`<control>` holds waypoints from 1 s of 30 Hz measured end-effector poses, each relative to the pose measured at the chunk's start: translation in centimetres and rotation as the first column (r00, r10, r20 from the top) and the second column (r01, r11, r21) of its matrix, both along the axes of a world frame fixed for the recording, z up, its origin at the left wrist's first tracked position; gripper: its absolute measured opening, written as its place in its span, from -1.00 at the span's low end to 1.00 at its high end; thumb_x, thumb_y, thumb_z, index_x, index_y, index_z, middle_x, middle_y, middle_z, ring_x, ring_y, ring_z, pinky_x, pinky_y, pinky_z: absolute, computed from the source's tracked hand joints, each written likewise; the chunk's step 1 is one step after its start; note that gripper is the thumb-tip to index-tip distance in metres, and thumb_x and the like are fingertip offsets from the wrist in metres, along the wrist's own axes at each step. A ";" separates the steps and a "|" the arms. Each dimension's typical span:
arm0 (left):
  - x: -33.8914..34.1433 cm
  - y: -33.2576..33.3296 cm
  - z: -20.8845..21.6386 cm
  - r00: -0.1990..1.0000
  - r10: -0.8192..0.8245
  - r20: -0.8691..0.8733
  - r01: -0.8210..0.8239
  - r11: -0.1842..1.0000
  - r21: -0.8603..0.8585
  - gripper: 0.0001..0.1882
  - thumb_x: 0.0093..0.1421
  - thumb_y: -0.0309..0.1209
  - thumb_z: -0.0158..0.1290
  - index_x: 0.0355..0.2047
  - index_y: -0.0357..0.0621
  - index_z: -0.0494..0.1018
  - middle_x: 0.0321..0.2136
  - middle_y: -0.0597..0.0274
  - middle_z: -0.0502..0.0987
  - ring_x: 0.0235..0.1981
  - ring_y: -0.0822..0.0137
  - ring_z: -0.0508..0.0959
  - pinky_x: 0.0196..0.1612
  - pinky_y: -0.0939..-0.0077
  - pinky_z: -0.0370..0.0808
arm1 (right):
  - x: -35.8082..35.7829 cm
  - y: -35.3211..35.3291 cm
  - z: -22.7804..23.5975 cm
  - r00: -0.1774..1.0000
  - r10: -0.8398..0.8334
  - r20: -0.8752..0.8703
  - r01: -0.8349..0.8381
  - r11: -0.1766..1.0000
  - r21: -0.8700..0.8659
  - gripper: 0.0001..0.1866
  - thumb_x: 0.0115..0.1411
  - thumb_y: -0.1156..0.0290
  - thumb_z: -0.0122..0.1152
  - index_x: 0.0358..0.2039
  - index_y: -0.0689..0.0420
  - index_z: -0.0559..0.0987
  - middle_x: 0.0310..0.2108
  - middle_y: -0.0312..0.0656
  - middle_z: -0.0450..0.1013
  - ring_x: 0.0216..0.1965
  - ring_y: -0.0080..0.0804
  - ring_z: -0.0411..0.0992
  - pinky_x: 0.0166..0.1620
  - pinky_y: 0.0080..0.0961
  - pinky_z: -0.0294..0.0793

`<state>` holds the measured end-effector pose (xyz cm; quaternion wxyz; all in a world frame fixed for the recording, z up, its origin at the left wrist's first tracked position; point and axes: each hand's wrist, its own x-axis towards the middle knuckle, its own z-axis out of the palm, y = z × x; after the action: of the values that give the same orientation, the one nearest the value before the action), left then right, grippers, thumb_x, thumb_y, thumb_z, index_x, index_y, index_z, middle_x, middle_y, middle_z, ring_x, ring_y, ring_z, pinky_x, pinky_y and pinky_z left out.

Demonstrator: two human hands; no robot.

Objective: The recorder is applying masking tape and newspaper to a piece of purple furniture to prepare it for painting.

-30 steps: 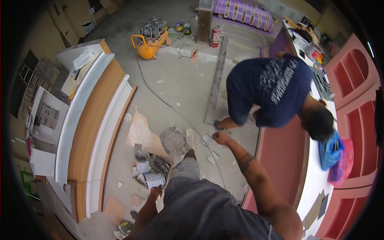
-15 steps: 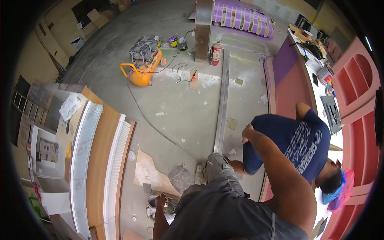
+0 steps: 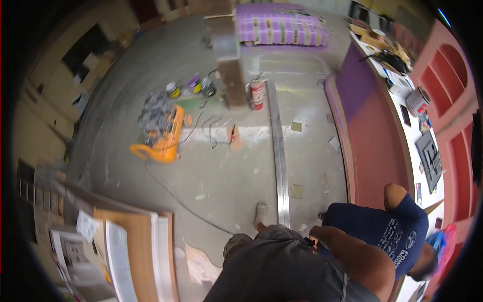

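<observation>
My right arm [image 3: 359,259] bends across the lower right, and my right hand [image 3: 317,234] is near the waist of my grey shorts [image 3: 271,261]. Its fingers look curled in; whether anything is inside them is hidden and blurred. Close beside it, a co-worker in a navy shirt [image 3: 372,226] leans over the white counter [image 3: 420,186]. My left hand is out of view. One shoe of mine [image 3: 260,211] is on the floor beside a long metal channel [image 3: 279,166].
An orange air compressor [image 3: 171,136] stands ahead left, its dark hose [image 3: 186,209] trailing toward me. A fire extinguisher [image 3: 257,95] stands by a pillar [image 3: 229,75]. Wood and white panels [image 3: 133,241] are at lower left. Pink shelving [image 3: 448,75] rises behind the counter.
My view has shifted, and I have stepped forward. My left hand, which was by a bucket of tools, has left the view with the bucket. My right hand has come closer to my waist.
</observation>
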<state>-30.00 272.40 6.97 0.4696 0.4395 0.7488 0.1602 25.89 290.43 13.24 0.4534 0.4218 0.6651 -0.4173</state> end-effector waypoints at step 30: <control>40.4 93.1 -1.8 0.918 -0.323 0.230 0.389 0.845 -0.366 -0.62 0.34 -0.18 0.06 -0.47 -0.25 0.52 -0.61 0.15 0.51 -0.65 0.30 0.48 -0.56 0.28 0.43 | 29.0 40.2 -5.5 -0.639 -0.662 -0.393 0.754 -0.640 -0.149 -0.60 0.32 0.29 0.06 0.10 0.16 0.58 -0.10 -0.07 0.63 -0.30 -0.26 0.63 -0.30 -0.37 0.61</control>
<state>10.40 365.53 5.14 0.6299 0.4500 0.6307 -0.0538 54.86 330.62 7.69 -0.3576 0.7671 0.0196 -0.5323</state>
